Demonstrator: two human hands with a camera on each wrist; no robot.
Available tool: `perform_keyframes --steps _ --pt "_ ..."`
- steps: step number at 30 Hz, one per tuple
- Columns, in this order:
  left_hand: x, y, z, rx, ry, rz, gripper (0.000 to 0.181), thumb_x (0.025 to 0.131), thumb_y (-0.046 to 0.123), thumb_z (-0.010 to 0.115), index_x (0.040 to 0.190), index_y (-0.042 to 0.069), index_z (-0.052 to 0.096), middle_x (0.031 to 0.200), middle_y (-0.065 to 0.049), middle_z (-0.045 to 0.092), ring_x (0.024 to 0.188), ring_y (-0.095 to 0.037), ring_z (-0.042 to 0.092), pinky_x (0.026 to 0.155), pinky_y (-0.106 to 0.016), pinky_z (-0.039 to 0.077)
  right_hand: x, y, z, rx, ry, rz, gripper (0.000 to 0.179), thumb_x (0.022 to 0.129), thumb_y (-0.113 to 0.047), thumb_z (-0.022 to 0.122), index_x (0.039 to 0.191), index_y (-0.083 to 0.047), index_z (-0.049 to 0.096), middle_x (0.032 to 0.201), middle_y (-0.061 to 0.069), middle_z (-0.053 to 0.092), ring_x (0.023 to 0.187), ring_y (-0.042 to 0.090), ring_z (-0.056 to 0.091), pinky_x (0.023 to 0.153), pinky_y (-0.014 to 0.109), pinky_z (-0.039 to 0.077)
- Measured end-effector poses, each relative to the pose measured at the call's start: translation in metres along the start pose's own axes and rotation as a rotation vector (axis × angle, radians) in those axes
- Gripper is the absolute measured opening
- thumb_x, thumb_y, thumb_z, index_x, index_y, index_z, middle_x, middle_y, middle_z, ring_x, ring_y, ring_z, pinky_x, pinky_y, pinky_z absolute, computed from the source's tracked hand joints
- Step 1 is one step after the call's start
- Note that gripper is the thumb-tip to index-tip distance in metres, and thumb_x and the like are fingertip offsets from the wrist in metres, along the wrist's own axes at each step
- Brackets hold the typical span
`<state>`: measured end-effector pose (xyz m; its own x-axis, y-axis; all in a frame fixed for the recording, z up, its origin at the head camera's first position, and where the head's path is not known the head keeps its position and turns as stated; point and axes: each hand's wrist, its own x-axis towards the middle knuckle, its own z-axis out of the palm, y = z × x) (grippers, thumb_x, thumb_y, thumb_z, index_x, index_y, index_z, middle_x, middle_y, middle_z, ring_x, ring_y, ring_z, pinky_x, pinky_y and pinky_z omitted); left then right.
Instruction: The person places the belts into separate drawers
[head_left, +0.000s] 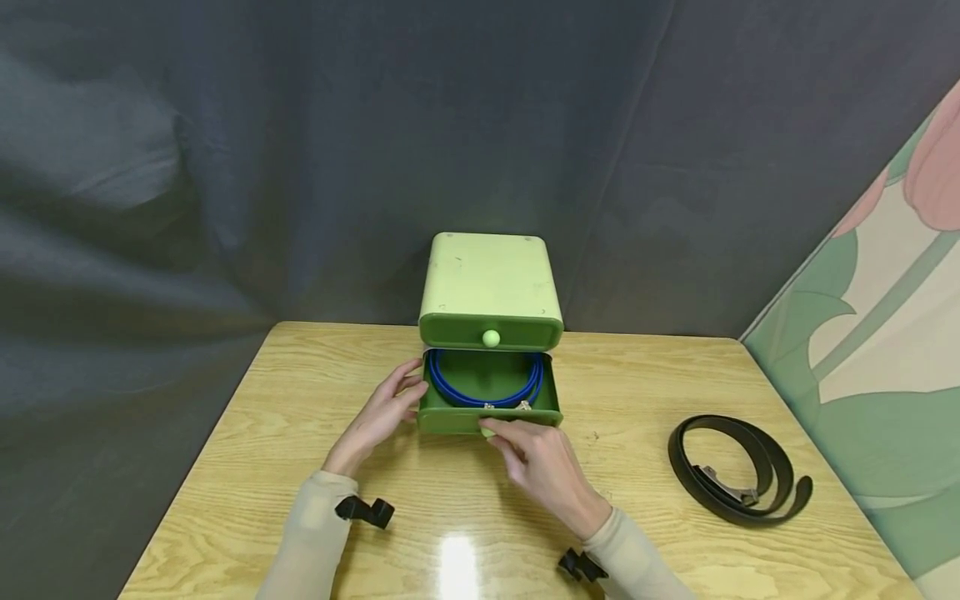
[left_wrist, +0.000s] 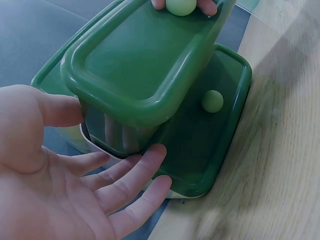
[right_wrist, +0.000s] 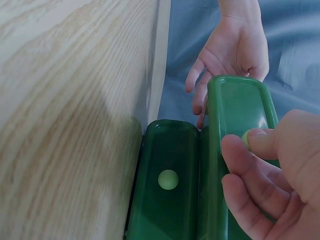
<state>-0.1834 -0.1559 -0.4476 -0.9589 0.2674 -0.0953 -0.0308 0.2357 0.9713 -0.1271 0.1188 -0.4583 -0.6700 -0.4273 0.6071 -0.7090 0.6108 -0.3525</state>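
Observation:
A small cabinet (head_left: 495,275) with a pale green casing has dark green drawer fronts with round knobs. Its middle drawer (head_left: 450,422) is pulled out, and a coiled blue strap or cord (head_left: 452,399) with small shiny metal parts lies inside. My right hand (head_left: 546,467) pinches the middle drawer's light green knob (right_wrist: 245,139) between thumb and index finger. At the drawer's left side is my left hand (head_left: 381,414), its fingers spread and loosely bent, thumb right at the drawer wall. The lower drawer (left_wrist: 192,145) is closed, as is the top one (head_left: 450,332).
A coiled black belt (head_left: 776,462) with a metal buckle lies on the right of the wooden table (head_left: 300,383). Behind the cabinet hangs a dark grey curtain (head_left: 450,125). A flower-patterned cloth (head_left: 885,333) borders the table's right edge.

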Motion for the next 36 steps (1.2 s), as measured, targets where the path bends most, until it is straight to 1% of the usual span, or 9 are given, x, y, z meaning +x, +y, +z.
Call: perform_keyframes --steps 7,15,20,26,32,36 --pt "-0.0011 -0.0010 0.0016 -0.010 0.005 -0.002 0.065 0.115 0.031 0.047 0.170 0.007 0.023 0.166 -0.028 0.040 0.138 -0.044 0.058 0.106 -0.053 0.055 0.0001 0.0016 0.0009 0.002 0.011 -0.009 0.028 0.092 -0.003 0.081 0.118 -0.012 0.083 0.094 -0.001 0.083 0.055 -0.010 0.033 0.047 0.006 0.029" --pt "-0.0052 -0.0045 0.0037 -0.017 0.013 -0.009 0.064 0.115 0.032 0.048 0.169 0.007 0.025 0.166 -0.028 0.041 0.136 -0.044 0.059 0.107 -0.057 0.054 -0.0019 0.0024 0.0040 0.007 -0.001 0.005 0.027 0.094 -0.003 0.079 0.119 -0.012 0.082 0.090 -0.001 0.081 0.057 -0.010 0.036 0.048 0.007 0.031" --pt "-0.0047 -0.0044 0.0027 -0.012 0.011 -0.006 0.065 0.115 0.033 0.047 0.170 0.008 0.024 0.166 -0.028 0.041 0.137 -0.044 0.058 0.108 -0.059 0.052 -0.0010 0.0029 0.0043 0.015 0.001 0.017 0.027 0.094 -0.002 0.079 0.119 -0.011 0.082 0.091 0.000 0.081 0.057 -0.010 0.037 0.048 0.007 0.033" --pt "-0.0038 -0.0040 0.0022 -0.006 0.004 -0.008 0.065 0.115 0.032 0.047 0.170 0.007 0.024 0.165 -0.028 0.041 0.135 -0.042 0.060 0.108 -0.058 0.053 0.0002 0.0028 0.0039 0.017 0.000 0.029 0.027 0.093 -0.002 0.079 0.119 -0.011 0.082 0.092 0.001 0.082 0.057 -0.010 0.037 0.048 0.007 0.032" --pt "-0.0016 -0.0026 0.0024 -0.009 0.002 -0.015 0.065 0.115 0.033 0.047 0.170 0.008 0.024 0.164 -0.028 0.043 0.133 -0.040 0.062 0.108 -0.056 0.053 0.0020 0.0046 0.0045 0.017 0.007 0.036 0.027 0.094 -0.002 0.079 0.119 -0.011 0.082 0.089 0.000 0.080 0.057 -0.009 0.038 0.048 0.008 0.033" --pt "0.0000 -0.0010 0.0022 -0.009 0.006 -0.019 0.063 0.115 0.032 0.046 0.170 0.009 0.024 0.164 -0.028 0.042 0.134 -0.041 0.061 0.108 -0.056 0.053 0.0041 0.0058 0.0042 0.016 0.009 0.037 0.027 0.094 -0.003 0.079 0.120 -0.010 0.081 0.088 0.000 0.079 0.057 -0.008 0.038 0.048 0.008 0.033"
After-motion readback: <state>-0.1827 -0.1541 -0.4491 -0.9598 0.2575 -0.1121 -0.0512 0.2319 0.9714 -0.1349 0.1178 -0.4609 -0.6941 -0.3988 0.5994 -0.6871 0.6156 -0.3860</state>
